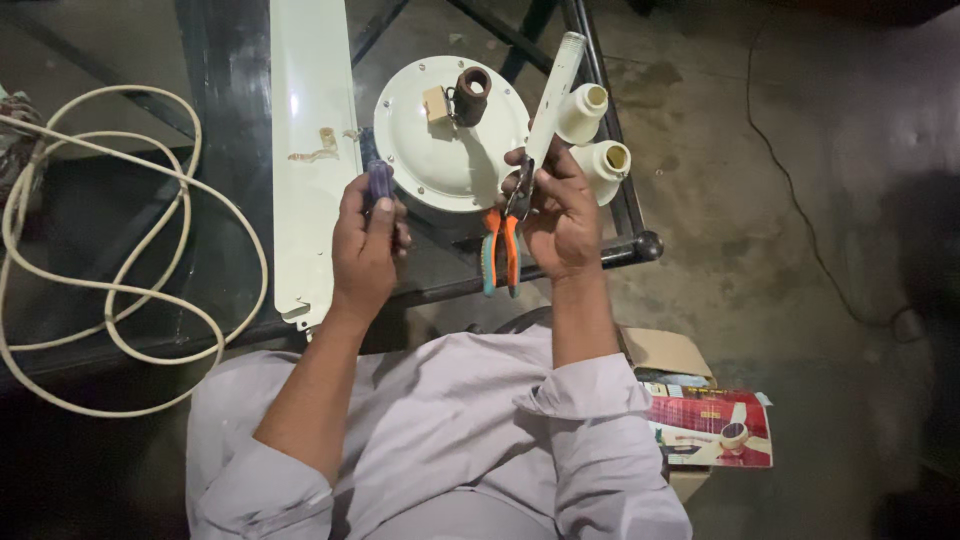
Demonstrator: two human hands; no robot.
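Note:
My left hand (pixel 365 245) is closed around a screwdriver with a translucent purple handle (pixel 379 180), held upright beside a round white fan motor housing (pixel 440 150). My right hand (pixel 560 215) grips a white threaded rod (pixel 555 85) that slants up and away, together with orange-handled pliers (pixel 503 245) whose handles hang down. A brown coil-like part (pixel 471 95) and a small tan block (pixel 436 103) sit on top of the housing. Both hands hover over a glass tabletop (pixel 230 100).
A long white fan blade (pixel 310 150) lies left of the housing. Two cream canopy cups (pixel 595 130) rest at the right. A coiled white cable (pixel 110 250) sprawls at the left. A cardboard box (pixel 700 410) with a printed red flap stands on the concrete floor.

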